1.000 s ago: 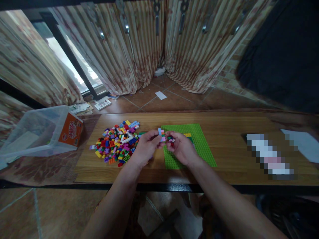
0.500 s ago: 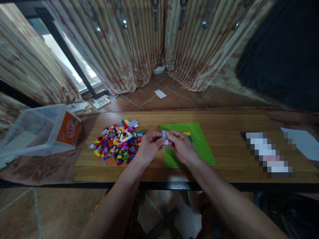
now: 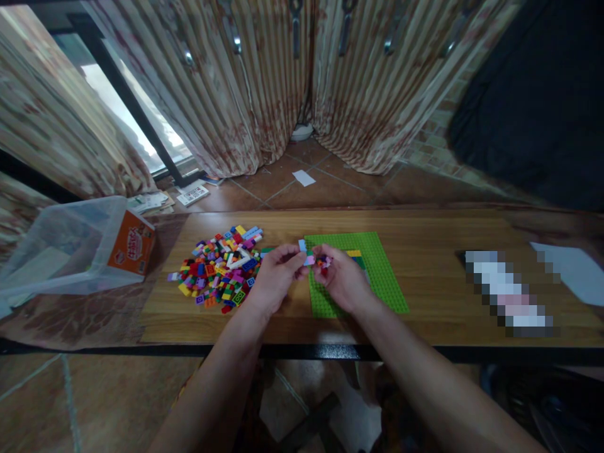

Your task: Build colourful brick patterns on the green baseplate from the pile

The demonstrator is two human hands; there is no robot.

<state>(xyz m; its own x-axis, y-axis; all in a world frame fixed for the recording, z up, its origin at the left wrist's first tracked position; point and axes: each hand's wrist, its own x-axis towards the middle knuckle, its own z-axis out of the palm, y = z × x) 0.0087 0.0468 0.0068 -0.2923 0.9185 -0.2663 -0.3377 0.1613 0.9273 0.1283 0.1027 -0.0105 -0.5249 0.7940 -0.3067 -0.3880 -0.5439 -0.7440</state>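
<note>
My left hand (image 3: 277, 275) is closed, thumb and fingers pinching a small toy brick piece; its light blue part (image 3: 302, 246) sticks up and a pink part (image 3: 309, 260) shows on its right. My right hand (image 3: 348, 280) is turned partly palm up with curled fingers, and several small coloured bricks (image 3: 325, 262) lie in its grasp. Both hands are close together over the left side of a green studded baseplate (image 3: 383, 277). Behind my right hand, some yellow bricks (image 3: 353, 253) and green ones sit on the plate, partly hidden.
A heap of mixed toy bricks (image 3: 212, 270) lies left on the wooden table (image 3: 434, 251). Beyond the table's left end stands a clear plastic box (image 3: 70, 251) with an orange label. At the right are a pixelated object (image 3: 507, 292) and white paper (image 3: 573, 270).
My right hand has drawn slightly away and rolled over, showing small bricks in its fingers. The light blue and pink piece has shifted left with my left hand.
</note>
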